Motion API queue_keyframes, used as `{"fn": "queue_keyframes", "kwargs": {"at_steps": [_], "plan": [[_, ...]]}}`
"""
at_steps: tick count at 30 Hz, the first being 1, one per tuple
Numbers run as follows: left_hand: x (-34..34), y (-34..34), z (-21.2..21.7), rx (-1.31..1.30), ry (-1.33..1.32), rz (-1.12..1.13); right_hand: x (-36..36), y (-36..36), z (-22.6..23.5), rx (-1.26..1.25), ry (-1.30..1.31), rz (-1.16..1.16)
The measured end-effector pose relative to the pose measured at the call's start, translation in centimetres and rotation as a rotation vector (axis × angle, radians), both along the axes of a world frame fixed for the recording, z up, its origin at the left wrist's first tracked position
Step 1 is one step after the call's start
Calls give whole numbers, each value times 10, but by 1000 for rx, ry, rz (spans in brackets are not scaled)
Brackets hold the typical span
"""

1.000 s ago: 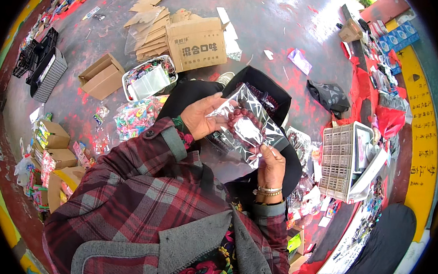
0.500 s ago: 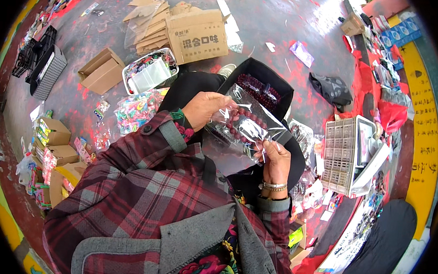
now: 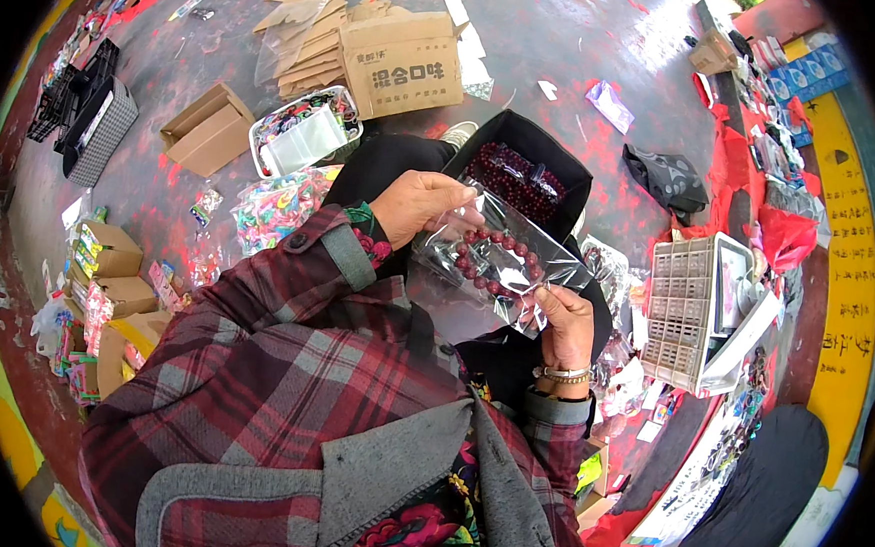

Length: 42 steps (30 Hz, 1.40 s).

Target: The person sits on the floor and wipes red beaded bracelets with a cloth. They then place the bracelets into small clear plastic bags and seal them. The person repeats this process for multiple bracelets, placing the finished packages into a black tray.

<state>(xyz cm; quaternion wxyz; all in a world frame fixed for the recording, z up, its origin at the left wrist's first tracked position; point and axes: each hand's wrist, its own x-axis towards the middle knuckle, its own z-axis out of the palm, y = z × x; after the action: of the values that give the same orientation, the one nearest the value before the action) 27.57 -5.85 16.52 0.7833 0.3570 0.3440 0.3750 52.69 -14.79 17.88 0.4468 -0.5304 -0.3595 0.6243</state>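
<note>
A clear plastic bag [image 3: 439,246] is stretched between my two hands above my lap. Inside it lies a dark red bead bracelet [image 3: 503,240], spread into a ring. My left hand [image 3: 423,212] pinches the bag's upper left part between thumb and fingers. At the lower right corner my right hand [image 3: 565,324], with bracelets on its wrist, pinches the film with closed fingers. Just beyond the bag, a black open box [image 3: 571,163] stands by my knees, holding several dark red bead strings [image 3: 511,178] in clear wrapping.
A white basket [image 3: 258,152] of small goods and a brown carton [image 3: 402,66] stand ahead to the left. An empty cardboard box [image 3: 206,129] lies farther left. To the right are a beige plastic crate [image 3: 677,313] and a dark grey bag [image 3: 665,182].
The bag has been drawn flatter between my hands, and the bead bracelet in it shows as a wider ring. My right hand has shifted slightly right and down.
</note>
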Motion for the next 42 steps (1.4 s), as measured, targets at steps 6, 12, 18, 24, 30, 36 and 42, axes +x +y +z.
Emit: {"fn": "queue_keyframes", "kwargs": {"at_steps": [6, 12, 18, 24, 30, 36, 42], "plan": [[-1, -1, -3, 61, -18, 34, -1, 0, -3, -38, 41, -28], [-1, -1, 5, 33, -9, 45, 0, -1, -5, -33, 2, 8], [3, 2, 1, 47, -74, 65, -2, 0, -4, -41, -4, -27], [0, 2, 6, -324, -262, -189, 3, -2, 7, 11, 24, -109], [7, -7, 3, -262, -96, -312, 17, -1, 14, 40, 25, -163], [9, -7, -7, -184, -77, -306, 18, -1, 13, 9, 24, -185], [3, -2, 0, -155, -128, -275, 13, 1, 12, -23, 62, -179]]}}
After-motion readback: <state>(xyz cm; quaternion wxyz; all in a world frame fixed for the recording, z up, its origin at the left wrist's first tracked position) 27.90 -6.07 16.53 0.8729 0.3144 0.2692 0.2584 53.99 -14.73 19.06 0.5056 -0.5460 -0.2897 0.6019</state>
